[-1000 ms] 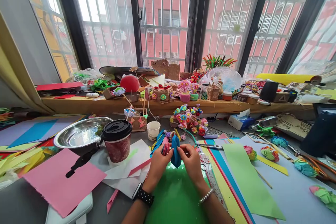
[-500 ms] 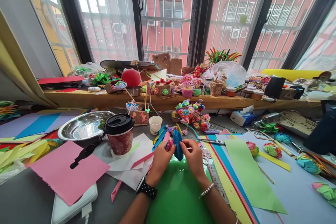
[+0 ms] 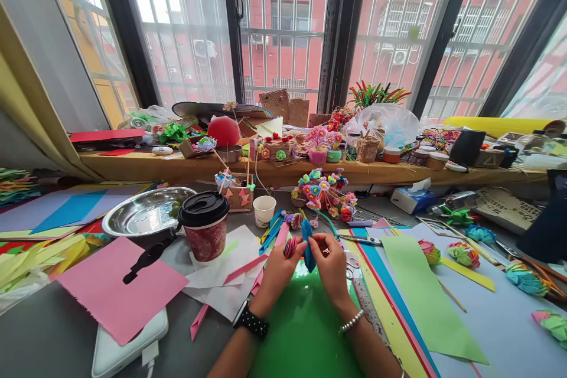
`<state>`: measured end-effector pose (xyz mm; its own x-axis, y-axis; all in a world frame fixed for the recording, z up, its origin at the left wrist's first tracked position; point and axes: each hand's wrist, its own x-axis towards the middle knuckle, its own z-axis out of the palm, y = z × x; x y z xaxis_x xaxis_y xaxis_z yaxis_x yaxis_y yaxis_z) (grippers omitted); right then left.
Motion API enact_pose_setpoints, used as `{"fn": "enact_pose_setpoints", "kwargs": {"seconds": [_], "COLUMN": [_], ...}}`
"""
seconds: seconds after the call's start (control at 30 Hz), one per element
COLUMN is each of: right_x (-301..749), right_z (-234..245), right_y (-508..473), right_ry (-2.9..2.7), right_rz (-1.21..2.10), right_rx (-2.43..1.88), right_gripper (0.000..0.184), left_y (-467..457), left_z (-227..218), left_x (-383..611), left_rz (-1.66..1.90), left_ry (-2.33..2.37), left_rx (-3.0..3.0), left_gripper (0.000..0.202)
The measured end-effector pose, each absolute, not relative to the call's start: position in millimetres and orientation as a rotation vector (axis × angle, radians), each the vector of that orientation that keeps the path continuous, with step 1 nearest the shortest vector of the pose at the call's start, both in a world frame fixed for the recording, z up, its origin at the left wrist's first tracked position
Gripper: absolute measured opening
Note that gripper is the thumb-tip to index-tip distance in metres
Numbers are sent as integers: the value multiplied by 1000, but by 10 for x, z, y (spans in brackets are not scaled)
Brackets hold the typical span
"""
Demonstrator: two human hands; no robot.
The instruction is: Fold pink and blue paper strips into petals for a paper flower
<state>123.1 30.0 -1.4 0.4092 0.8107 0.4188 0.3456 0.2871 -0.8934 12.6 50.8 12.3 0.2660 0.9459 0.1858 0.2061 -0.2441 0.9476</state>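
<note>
My left hand (image 3: pixel 283 269) and my right hand (image 3: pixel 328 263) meet above a shiny green mat (image 3: pixel 303 331). Between the fingertips of both is a folded piece of blue paper (image 3: pixel 308 253), held upright. A bundle of pink and dark folded paper (image 3: pixel 290 247) is tucked in my left hand as well; its lower part is hidden by the fingers. Beyond the hands lie several folded blue paper strips (image 3: pixel 271 233). Pink folded strips (image 3: pixel 244 269) rest on white paper (image 3: pixel 221 283) to the left.
A lidded coffee cup (image 3: pixel 204 236), a white paper cup (image 3: pixel 264 211) and a metal bowl (image 3: pixel 146 209) stand left. Scissors (image 3: pixel 363 240), a green paper sheet (image 3: pixel 432 295) and crumpled paper flowers (image 3: pixel 463 254) lie right. Crochet flowers (image 3: pixel 325 189) stand before the crowded windowsill (image 3: pixel 283 172).
The blue paper is turned a little and appears narrower, still between both hands. The whole view has shifted slightly, so things sit a bit further right.
</note>
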Motion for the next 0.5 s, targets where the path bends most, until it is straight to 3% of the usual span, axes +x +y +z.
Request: {"fn": "enact_pose_setpoints", "kwargs": {"seconds": [0.5], "right_x": [1261], "right_z": [-18], "right_y": [323], "right_ry": [-1258], "right_rz": [413], "right_rx": [-1263], "right_gripper": [25], "left_y": [490], "left_z": [124], "left_x": [119], "left_rz": [1139], "left_ry": [1199], "left_rx": [1715], "left_gripper": [31]}}
